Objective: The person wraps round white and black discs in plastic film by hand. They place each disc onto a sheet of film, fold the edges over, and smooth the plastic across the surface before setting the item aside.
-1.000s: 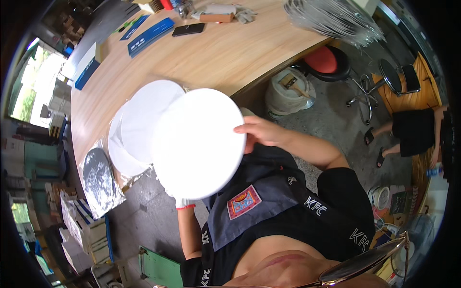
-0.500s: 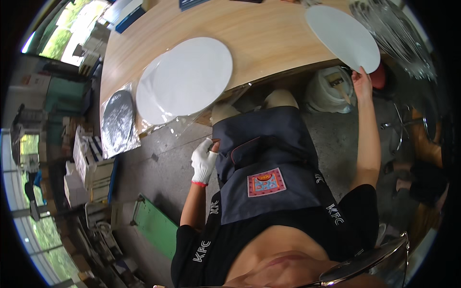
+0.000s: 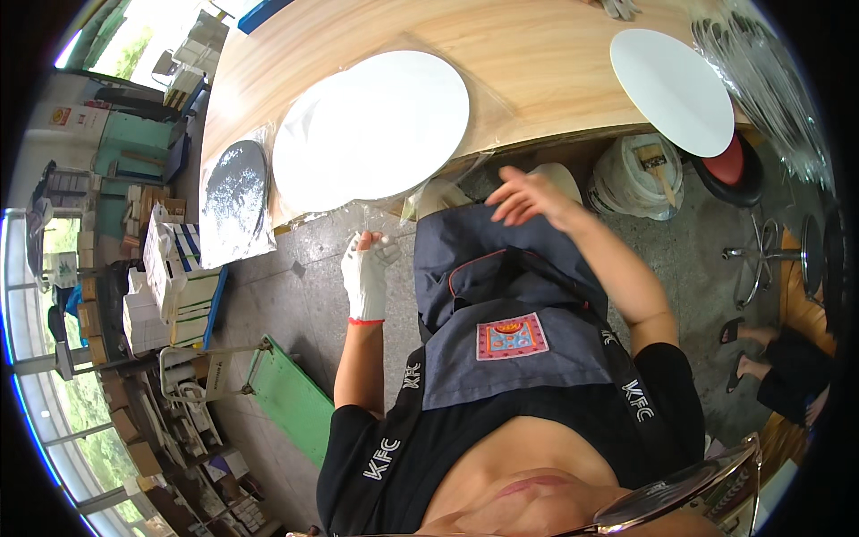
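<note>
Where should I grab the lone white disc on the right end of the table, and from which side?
Take the white disc by its near rim, coming from the table's front edge. It lies flat, and that rim juts past the wooden table over the bucket, so fingers can probably get under it there. The bare right hand is nearer than the gloved left hand.

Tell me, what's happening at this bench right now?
A person in a grey apron stands at a wooden table. Their gloved left hand pinches clear plastic wrap hanging off the table edge, below a stack of white discs. The bare right hand hovers empty. One white disc lies apart, to the right.
</note>
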Tool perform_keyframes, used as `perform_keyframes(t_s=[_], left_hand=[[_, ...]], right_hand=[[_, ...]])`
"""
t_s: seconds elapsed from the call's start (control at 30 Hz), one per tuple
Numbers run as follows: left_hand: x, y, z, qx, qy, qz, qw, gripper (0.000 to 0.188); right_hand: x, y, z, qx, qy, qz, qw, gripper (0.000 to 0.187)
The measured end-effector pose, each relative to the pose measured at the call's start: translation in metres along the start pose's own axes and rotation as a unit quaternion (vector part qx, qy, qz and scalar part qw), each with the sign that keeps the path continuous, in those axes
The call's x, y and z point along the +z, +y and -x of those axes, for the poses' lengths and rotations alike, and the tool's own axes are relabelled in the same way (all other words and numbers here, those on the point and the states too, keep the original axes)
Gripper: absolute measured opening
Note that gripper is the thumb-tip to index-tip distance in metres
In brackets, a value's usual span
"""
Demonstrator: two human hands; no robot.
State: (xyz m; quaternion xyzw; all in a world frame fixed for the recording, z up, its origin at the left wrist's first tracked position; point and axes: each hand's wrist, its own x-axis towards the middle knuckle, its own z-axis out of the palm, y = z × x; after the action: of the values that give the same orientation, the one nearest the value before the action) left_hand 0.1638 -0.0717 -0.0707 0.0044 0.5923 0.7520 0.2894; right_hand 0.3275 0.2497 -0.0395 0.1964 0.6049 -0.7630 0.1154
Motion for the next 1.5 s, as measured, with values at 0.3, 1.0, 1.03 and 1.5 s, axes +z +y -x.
perform_keyframes(t_s=[0.3,1.0,1.03,1.5], left_hand=[[0.079,0.039,0.053,0.137,-0.026,-0.144,0.98,0.033],[0.082,-0.026,0.026,-0.143,-0.154,0.18,0.961,0.065],[0.084,-0.024,0.021,-0.134,-0.129,0.191,0.964,0.065],[0.008,0.025,-0.032,-0.015,0.026,0.104,0.994,0.034]], right_hand=[[0.086,-0.028,-0.019,-0.023,-0.04,-0.138,0.989,0.074],[-0.106,-0.055,0.029,-0.258,0.02,-0.331,0.908,0.037],[-0.108,-0.05,0.033,-0.269,0.03,-0.334,0.903,0.038],[-0.118,0.033,0.008,-0.193,-0.012,-0.395,0.898,0.046]])
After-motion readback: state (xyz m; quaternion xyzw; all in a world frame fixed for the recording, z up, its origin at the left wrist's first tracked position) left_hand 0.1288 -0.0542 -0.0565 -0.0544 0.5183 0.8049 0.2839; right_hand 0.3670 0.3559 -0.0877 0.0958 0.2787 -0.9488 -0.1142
